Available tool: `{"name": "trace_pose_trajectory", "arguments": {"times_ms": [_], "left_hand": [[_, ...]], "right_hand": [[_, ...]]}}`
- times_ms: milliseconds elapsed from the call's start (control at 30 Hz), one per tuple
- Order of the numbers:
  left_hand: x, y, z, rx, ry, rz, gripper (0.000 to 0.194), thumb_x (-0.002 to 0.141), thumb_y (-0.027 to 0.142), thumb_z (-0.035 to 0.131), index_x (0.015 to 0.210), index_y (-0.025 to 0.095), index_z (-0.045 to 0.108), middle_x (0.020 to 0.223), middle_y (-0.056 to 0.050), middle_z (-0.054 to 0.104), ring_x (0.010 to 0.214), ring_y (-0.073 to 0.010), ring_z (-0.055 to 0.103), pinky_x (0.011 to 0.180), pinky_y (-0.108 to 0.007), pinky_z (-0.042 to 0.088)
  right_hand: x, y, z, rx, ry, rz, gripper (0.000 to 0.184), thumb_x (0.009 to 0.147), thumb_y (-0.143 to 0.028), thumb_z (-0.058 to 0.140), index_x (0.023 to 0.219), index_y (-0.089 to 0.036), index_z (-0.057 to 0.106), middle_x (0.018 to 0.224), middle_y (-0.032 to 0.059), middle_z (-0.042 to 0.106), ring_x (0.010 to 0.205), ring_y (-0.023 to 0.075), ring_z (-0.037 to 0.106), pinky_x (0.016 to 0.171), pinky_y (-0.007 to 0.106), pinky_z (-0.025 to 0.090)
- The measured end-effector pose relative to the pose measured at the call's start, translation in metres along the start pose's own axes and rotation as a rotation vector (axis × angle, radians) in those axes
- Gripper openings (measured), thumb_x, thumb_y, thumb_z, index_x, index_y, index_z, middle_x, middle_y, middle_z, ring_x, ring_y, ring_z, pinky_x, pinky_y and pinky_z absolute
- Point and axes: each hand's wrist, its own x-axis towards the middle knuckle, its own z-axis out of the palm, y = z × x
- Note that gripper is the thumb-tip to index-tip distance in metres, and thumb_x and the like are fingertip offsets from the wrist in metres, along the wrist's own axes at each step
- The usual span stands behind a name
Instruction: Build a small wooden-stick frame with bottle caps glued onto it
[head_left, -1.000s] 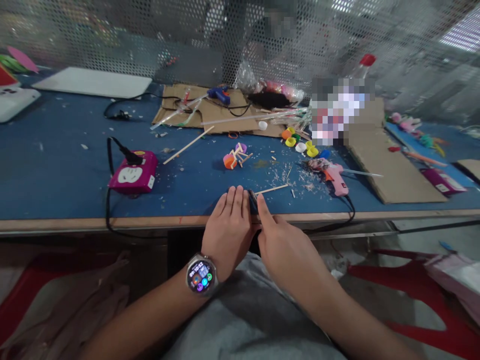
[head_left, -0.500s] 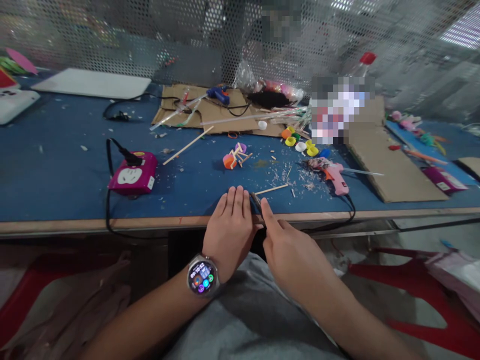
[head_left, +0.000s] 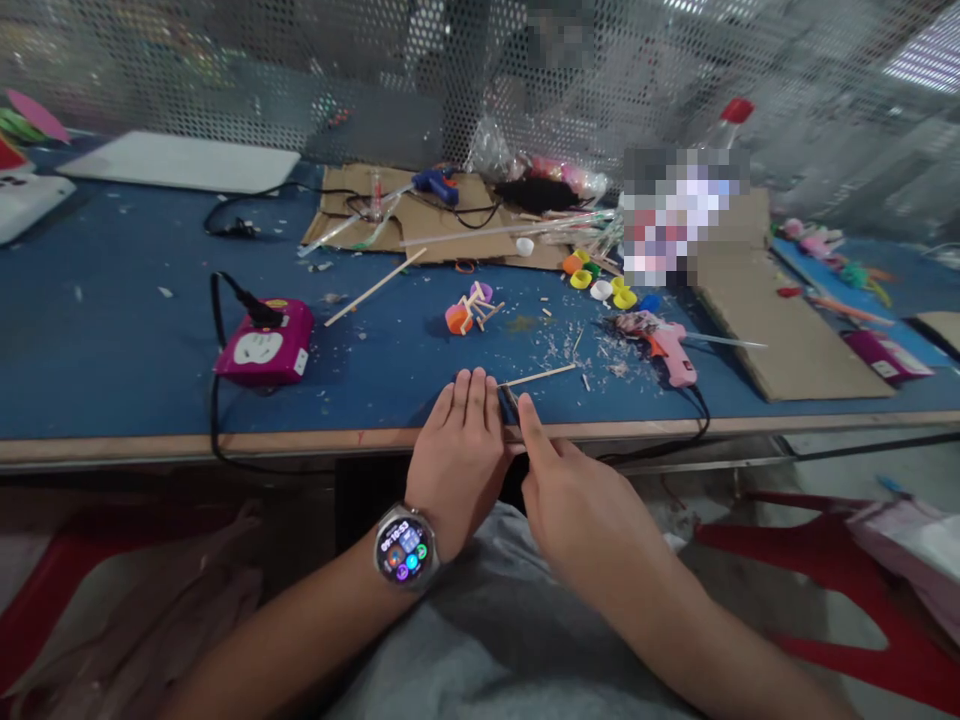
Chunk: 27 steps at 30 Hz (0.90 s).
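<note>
My left hand (head_left: 457, 440) lies flat at the table's front edge, fingers stretched out side by side. A thin wooden stick (head_left: 540, 376) comes out from beside its fingertips and points right; its other end is hidden. Close by, my right hand (head_left: 581, 490) is closed around a knife (head_left: 510, 396), with the index finger laid along its back. Only part of the narrow dark blade shows, at the stick's near end. Farther back sits a small piece of orange and purple cups (head_left: 460, 319) with short sticks (head_left: 480, 305) attached.
A pink glue gun (head_left: 667, 345) lies to the right among scraps, near coloured caps (head_left: 601, 290). On the left are a magenta power socket box (head_left: 266, 345) and another long stick (head_left: 375, 287). Cardboard (head_left: 795, 330), a blue glue gun (head_left: 436, 185) and a red-capped bottle (head_left: 739, 110) are farther off.
My right hand and the knife drew slightly back and right from my left hand, then shifted a little left again. My left hand stays pressed in nearly the same place.
</note>
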Motion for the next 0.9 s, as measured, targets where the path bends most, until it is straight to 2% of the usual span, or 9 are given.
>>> {"name": "trace_pose_trajectory", "arguments": {"times_ms": [167, 333, 433, 567, 800, 900], "left_hand": [[0.0006, -0.0004, -0.0017, 0.011, -0.002, -0.009, 0.058, 0.109, 0.02, 0.047, 0.157, -0.01, 0.057, 0.162, -0.035, 0.058, 0.155, -0.0449, 0.057, 0.126, -0.056, 0.053], [-0.0001, -0.0005, -0.0021, 0.02, -0.009, 0.001, 0.063, 0.11, 0.028, 0.052, 0.158, -0.012, 0.054, 0.163, -0.036, 0.055, 0.156, -0.0453, 0.055, 0.127, -0.057, 0.052], [-0.0002, -0.0008, -0.0021, 0.014, -0.017, 0.0, 0.062, 0.109, 0.026, 0.051, 0.159, -0.012, 0.053, 0.164, -0.036, 0.054, 0.157, -0.0453, 0.055, 0.128, -0.057, 0.051], [0.0009, -0.001, -0.0027, 0.01, -0.025, -0.001, 0.059, 0.109, 0.02, 0.046, 0.158, -0.012, 0.054, 0.163, -0.036, 0.055, 0.155, -0.0455, 0.056, 0.126, -0.058, 0.053], [0.0014, 0.0001, -0.0017, 0.027, -0.029, 0.0, 0.063, 0.109, 0.027, 0.052, 0.157, -0.013, 0.054, 0.162, -0.038, 0.055, 0.155, -0.0469, 0.056, 0.126, -0.058, 0.052], [0.0015, -0.0005, -0.0017, 0.027, -0.035, 0.009, 0.062, 0.108, 0.023, 0.05, 0.157, -0.014, 0.054, 0.162, -0.038, 0.055, 0.155, -0.0471, 0.056, 0.125, -0.059, 0.053]], "right_hand": [[0.0099, -0.0006, -0.0005, 0.002, 0.059, -0.016, 0.081, 0.11, -0.015, 0.04, 0.183, -0.012, 0.004, 0.138, 0.026, 0.075, 0.096, 0.0344, 0.082, 0.076, 0.046, 0.068], [0.0035, 0.0048, 0.0059, 0.043, 0.073, -0.032, 0.08, 0.109, -0.014, 0.041, 0.182, -0.009, 0.009, 0.133, 0.025, 0.077, 0.091, 0.0318, 0.081, 0.076, 0.045, 0.067], [0.0036, 0.0028, 0.0062, 0.019, 0.07, -0.031, 0.082, 0.107, -0.013, 0.042, 0.182, -0.009, 0.008, 0.13, 0.0247, 0.078, 0.087, 0.0307, 0.081, 0.074, 0.044, 0.067], [0.0087, -0.0004, 0.0028, 0.008, 0.066, -0.02, 0.083, 0.108, -0.015, 0.042, 0.182, -0.011, 0.005, 0.134, 0.0247, 0.077, 0.092, 0.0318, 0.082, 0.075, 0.043, 0.066], [0.0026, 0.0025, 0.0068, 0.001, 0.08, -0.019, 0.08, 0.109, -0.014, 0.039, 0.182, -0.01, 0.008, 0.132, 0.0239, 0.077, 0.088, 0.0289, 0.081, 0.074, 0.041, 0.065], [0.0038, 0.0012, 0.0074, -0.008, 0.088, -0.028, 0.079, 0.108, -0.014, 0.039, 0.182, -0.009, 0.01, 0.13, 0.0247, 0.077, 0.089, 0.0293, 0.08, 0.075, 0.041, 0.065]]}}
